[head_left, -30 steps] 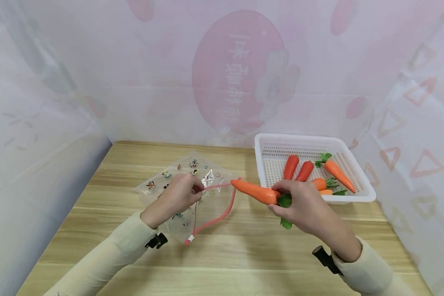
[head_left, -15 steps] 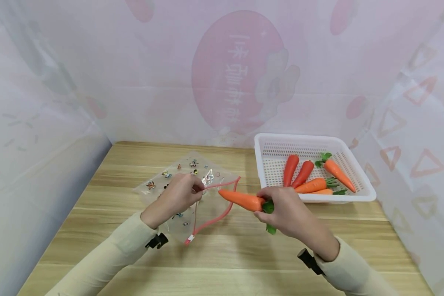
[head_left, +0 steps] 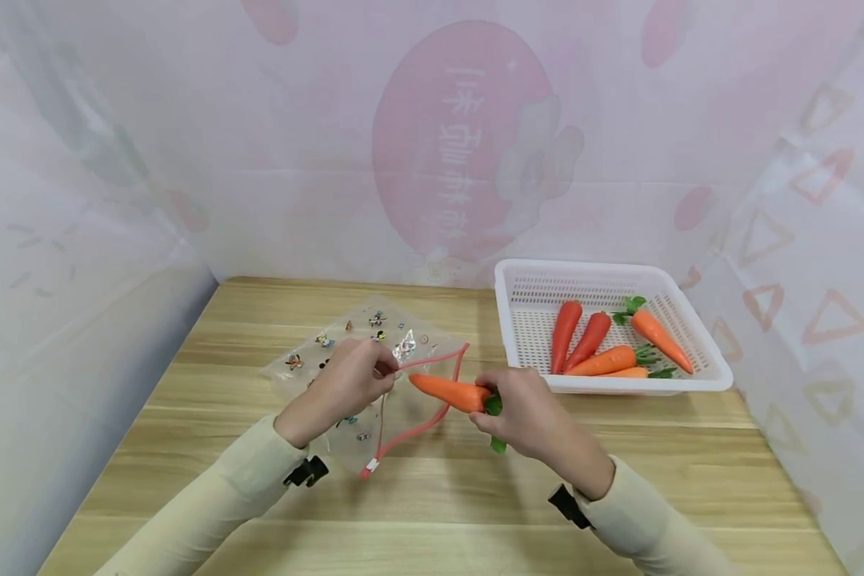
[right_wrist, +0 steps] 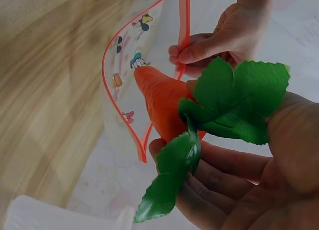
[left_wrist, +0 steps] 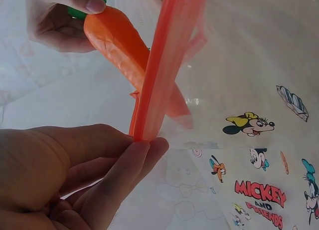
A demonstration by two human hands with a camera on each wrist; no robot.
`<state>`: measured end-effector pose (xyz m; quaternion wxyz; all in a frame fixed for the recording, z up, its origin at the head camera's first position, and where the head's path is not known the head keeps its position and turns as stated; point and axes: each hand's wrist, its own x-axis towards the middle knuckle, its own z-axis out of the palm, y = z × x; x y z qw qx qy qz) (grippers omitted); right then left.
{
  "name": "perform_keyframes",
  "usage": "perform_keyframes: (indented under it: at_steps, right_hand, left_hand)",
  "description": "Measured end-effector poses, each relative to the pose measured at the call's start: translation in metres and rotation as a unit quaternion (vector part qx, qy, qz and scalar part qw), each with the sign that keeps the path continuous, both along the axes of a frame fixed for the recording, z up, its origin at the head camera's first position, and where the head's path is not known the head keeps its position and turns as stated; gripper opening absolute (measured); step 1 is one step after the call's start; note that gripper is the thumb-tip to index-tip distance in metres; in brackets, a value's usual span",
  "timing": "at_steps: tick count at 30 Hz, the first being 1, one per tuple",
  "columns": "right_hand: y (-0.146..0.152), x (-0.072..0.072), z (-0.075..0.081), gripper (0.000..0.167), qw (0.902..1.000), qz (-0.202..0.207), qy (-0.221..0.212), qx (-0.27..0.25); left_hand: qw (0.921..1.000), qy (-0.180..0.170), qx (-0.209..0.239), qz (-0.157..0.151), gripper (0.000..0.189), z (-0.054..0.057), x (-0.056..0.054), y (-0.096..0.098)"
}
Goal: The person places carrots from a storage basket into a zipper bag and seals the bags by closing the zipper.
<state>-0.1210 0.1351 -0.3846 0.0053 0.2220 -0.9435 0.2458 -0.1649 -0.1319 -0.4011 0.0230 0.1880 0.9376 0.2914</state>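
My left hand [head_left: 346, 388] pinches the red zip edge of a clear zip bag [left_wrist: 234, 165] printed with cartoon figures. The bag lies on the table, its mouth spread apart and facing right. An orange carrot [head_left: 450, 393] with green leaves is gripped near its leafy end by my right hand [head_left: 529, 420]. Its tip points left into the bag's mouth, and in the left wrist view it shows through the translucent edge. The white slider [head_left: 371, 465] sits at the near end of the red zip [right_wrist: 184, 25].
A white perforated basket [head_left: 619, 386] stands at the back right. Inside lie two red carrot-shaped pieces [head_left: 566, 332] and several orange carrots [head_left: 661, 340]. Printed cloth walls [head_left: 295, 200] enclose the wooden table [head_left: 432, 520] at the back and sides.
My right hand has carried the carrot left, from beside the basket to the bag's mouth, with its tip now within the opening. The left hand has stayed in place, pinching the bag.
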Motion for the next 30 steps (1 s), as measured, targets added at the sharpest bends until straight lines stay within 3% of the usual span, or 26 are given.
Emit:
perform_keyframes:
  at_steps: [12, 26, 30]
  right_hand:
    - [-0.015, -0.010, -0.015, 0.024, 0.9992, -0.031, -0.024, -0.010]
    - [-0.031, -0.017, -0.035, 0.026, 0.9995, -0.028, 0.010, 0.006]
    - [-0.036, -0.018, -0.041, 0.030, 0.9995, -0.029, 0.002, 0.010]
  left_hand:
    - [0.9999, 0.014, 0.004, -0.005, 0.008, -0.003, 0.000, 0.001]
    - [0.9998, 0.012, 0.011, -0.013, 0.007, -0.002, 0.000, 0.007]
    - [0.9998, 0.012, 0.010, -0.016, 0.008, -0.001, -0.001, 0.008]
